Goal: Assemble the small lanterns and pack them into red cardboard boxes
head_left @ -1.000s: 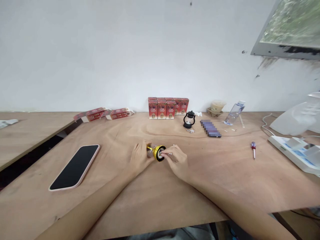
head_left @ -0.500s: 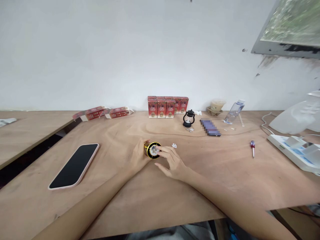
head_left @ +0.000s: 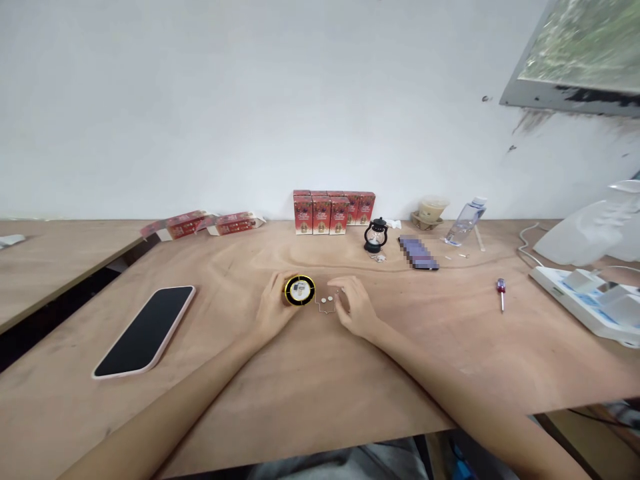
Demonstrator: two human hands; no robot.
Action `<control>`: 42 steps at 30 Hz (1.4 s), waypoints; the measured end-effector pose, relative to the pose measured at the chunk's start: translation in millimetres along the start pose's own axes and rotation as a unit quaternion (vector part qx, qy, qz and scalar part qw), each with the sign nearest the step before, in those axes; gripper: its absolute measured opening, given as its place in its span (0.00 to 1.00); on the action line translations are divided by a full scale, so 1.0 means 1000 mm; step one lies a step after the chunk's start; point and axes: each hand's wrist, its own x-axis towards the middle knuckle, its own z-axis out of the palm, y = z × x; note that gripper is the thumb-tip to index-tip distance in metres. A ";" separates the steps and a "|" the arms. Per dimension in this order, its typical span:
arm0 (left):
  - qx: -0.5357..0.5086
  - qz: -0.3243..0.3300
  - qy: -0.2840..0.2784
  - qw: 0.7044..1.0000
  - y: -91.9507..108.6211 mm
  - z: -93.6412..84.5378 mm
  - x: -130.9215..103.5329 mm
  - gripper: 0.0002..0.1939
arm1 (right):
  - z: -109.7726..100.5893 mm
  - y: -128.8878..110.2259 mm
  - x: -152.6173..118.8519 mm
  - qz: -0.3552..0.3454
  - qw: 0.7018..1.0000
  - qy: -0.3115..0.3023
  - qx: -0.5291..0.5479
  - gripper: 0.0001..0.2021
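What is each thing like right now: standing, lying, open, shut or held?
Gold-rimmed thing: held, round end showing
Left hand: closed on it
Right hand: curled, grip unclear
Black lantern: upright
Pink-edged phone: flat, screen dark
Screwdriver: lying down
Bottle: capped
Cup: in its holder
Middle red boxes: standing
Left red boxes: lying down

One gold-and-black round-ended item (head_left: 300, 291), ringed end up, pale centre with small parts, well in from wooden surface (head_left: 300, 387)'s near edge, two small pale discs (head_left: 330, 299), close together, beside it
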 end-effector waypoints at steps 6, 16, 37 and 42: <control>-0.028 -0.043 -0.033 0.998 -0.003 0.002 -0.001 0.22 | 0.004 0.011 0.001 0.058 0.980 -0.175 -0.070 0.12; 0.001 -0.027 -0.083 0.996 0.002 0.001 -0.001 0.21 | 0.011 0.013 -0.002 -0.025 0.980 -0.134 -0.147 0.06; 0.147 0.084 -0.105 0.980 0.008 -0.001 -0.003 0.17 | 0.017 -0.017 -0.004 -0.049 0.989 0.130 0.047 0.08; 0.131 0.049 -0.093 0.986 0.006 -0.002 -0.005 0.19 | 0.011 -0.016 -0.003 -0.004 0.989 0.136 0.057 0.05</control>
